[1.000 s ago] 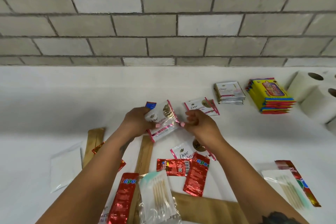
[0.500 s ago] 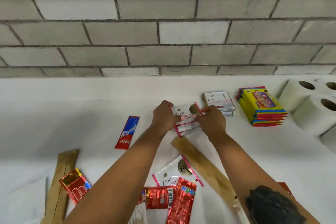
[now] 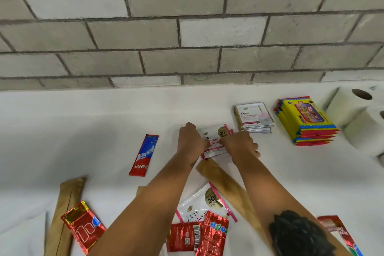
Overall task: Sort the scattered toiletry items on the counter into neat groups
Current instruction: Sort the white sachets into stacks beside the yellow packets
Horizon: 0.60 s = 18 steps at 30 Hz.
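My left hand point(image 3: 192, 141) and right hand point(image 3: 239, 145) both pinch the white shampoo sachets point(image 3: 214, 141), low over the counter point(image 3: 83, 120) — open surface to the left. Just right: a sachet stack point(image 3: 254, 117), yellow packs point(image 3: 305, 120), paper rolls point(image 3: 361, 118). A brown sleeve point(image 3: 224, 183) lies under my wrists — toothpaste sachet point(image 3: 144, 155) nearby, left.

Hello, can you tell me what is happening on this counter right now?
A person is sorting small toiletry packets on a white counter. The left hand and right hand together hold a few Dove sachets just beside a neat Dove stack. A yellow packet stack and toilet rolls stand further right. A Colgate sachet, red Hapee sachets, brown paper sleeves and another Dove sachet lie unsorted.
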### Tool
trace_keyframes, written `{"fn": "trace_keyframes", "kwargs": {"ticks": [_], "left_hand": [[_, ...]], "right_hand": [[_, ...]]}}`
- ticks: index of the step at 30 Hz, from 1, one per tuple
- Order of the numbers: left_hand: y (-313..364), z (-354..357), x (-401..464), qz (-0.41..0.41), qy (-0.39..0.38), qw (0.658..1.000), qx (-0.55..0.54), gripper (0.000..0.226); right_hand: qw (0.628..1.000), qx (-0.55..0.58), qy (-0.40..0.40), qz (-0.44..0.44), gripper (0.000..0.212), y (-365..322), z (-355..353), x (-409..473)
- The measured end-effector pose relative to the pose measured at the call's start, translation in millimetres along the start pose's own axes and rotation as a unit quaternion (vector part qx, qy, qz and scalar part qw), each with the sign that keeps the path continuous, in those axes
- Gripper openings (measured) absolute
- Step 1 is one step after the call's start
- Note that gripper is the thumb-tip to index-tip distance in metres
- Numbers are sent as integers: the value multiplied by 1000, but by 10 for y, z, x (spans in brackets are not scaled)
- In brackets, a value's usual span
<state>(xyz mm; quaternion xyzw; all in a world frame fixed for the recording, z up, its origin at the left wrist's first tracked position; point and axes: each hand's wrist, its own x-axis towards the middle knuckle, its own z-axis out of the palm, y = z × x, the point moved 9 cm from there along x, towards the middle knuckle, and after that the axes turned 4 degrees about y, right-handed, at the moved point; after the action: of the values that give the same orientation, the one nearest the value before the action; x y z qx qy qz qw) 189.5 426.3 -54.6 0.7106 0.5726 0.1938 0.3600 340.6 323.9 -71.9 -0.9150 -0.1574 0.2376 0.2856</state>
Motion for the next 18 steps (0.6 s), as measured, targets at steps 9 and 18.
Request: {"fn": "trace_keyframes", "kwargs": {"ticks": [9, 18], "left_hand": [[-160, -79, 48, -29, -1, 989, -146, 86], [-35, -306, -110, 111, 25, 957, -265, 30]], "right_hand": [[972, 182, -73, -131, 11, -261, 76, -74], [912, 319, -111, -231, 29, -449, 80, -279]]}}
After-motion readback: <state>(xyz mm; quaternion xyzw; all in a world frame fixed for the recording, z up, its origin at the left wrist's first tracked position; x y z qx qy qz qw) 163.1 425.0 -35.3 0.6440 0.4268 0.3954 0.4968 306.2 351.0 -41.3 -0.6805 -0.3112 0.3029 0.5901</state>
